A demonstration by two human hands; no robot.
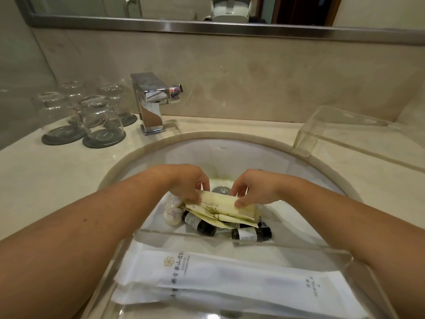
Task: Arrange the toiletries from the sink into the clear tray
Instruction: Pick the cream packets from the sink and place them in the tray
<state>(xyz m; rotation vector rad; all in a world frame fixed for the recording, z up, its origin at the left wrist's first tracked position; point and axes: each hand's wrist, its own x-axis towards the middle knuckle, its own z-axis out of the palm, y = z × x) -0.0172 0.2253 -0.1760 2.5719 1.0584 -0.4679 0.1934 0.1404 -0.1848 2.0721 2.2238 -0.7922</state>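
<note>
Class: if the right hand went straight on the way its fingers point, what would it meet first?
The right hand pinches the flat cream paper sachet; pushing on, it would probably reach the left hand gripping the other end; depth is unclear.

I am seeing the left forearm (pixel 92 217) and right forearm (pixel 349 217) showing bare to the frame's edge, a small spot (pixel 85 219) sitting on the left one. The left grip (pixel 188 183) and right grip (pixel 255 189) are bare too. The mirror (pixel 161 5) is catching a white headset (pixel 230 11).

In the sink (pixel 230 155), packets (pixel 220 203) atop bottles (pixel 250 234); tray (pixel 287 252) before it, glasses (pixel 101 118) left of faucet (pixel 150 104)
</note>
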